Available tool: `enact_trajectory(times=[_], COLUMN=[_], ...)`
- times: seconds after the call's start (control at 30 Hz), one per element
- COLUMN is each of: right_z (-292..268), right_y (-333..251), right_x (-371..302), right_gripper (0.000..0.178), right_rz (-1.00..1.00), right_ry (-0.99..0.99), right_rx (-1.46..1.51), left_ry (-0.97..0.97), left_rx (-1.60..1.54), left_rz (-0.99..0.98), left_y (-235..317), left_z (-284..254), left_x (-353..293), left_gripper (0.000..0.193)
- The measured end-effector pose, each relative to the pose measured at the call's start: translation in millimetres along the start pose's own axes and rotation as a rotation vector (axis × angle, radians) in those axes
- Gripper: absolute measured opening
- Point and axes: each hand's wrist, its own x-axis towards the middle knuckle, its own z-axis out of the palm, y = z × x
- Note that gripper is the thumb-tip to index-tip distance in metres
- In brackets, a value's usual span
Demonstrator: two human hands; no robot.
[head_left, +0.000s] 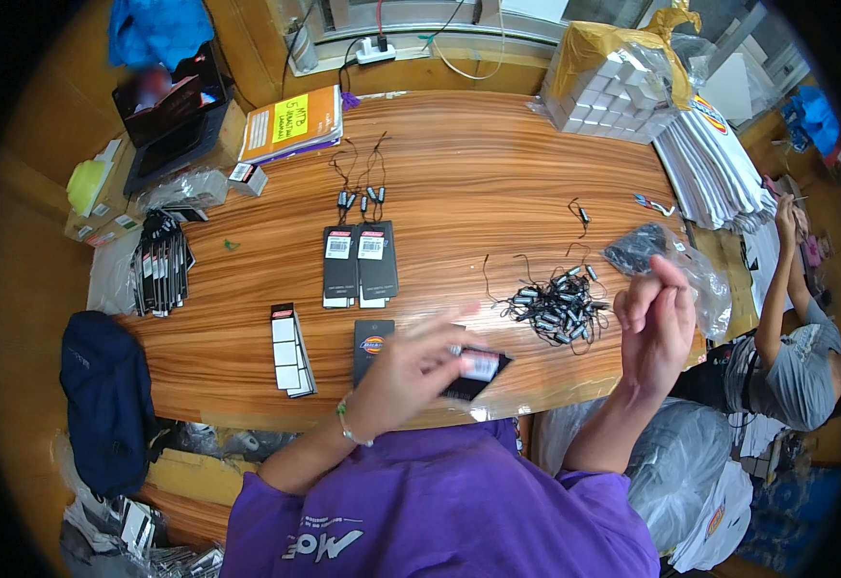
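- Left hand [403,378] pinches a black tag [483,367], fingertips closed.
- Right hand [659,313], fingers curled, hovers right of black cords [560,306]; cannot tell whether it holds anything.

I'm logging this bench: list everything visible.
Table: one, brown, centre
Held tag: one, black, front
Tag stacks: two, black, centre
Labels: several, white, front
Tags: many, black, left
Cords: many, black, right
Tool: one, multicoloured, right
Plastic bag: one, clear, right
Clothes: several, white, right
Boxes: many, white, back right
Power strip: one, white, back
Folders: several, orange, back left
Laptop: one, black, back left
Cloth item: one, navy, left
Coworker: one, grey shirt, right
Left hand: one, bare, front
Right hand: one, bare, right
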Motion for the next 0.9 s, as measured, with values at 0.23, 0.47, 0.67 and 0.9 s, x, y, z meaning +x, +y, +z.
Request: enact_trajectory(times=[0.23, 0.47, 0.67, 0.9], right_z=[52, 70, 89, 93], right_y=[17, 53, 67, 76], right_x=[-10, -14, -5, -3], right_gripper=[0.003, 0.005, 0.01, 0.012], right_rz=[0.187, -0.017, -0.308, -0.373], right_ry=[-0.034, -0.035, -0.077, -0.098], right_rx=[-0.309, -0.689, -0.847, -0.879], left_ry=[0.264, 0.369, 0.387, 0.348], left_rx=[0.014, 0.009, -0.109, -0.01], left_rz=[0.122, 0.174, 0.181, 0.152], left_y=[12, 8, 3, 0], left_z=[-17, -16, -11, -14], left_x=[25, 31, 33, 31], left_gripper=[0.024, 0.026, 0.024, 0.025])
